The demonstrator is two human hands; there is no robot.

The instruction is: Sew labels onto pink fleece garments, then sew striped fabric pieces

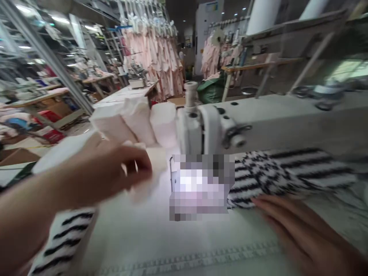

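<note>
A white sewing machine [276,119] reaches in from the right, its head over the table; the needle area is pixelated. My left hand [126,165], blurred, is closed with fingers curled on a small pale pink fabric piece [143,188], left of the machine head. My right hand [299,226] lies with fingers stretched out at the lower edge of black-and-white striped fabric [253,176], right of the needle area. Another striped piece [66,237] shows below my left forearm.
Pale fabric stacks [115,124] stand behind my left hand. A measuring scale [189,260] runs along the table's near part. Pink garments [155,57] hang farther back, near other worktables and a green sack [212,90].
</note>
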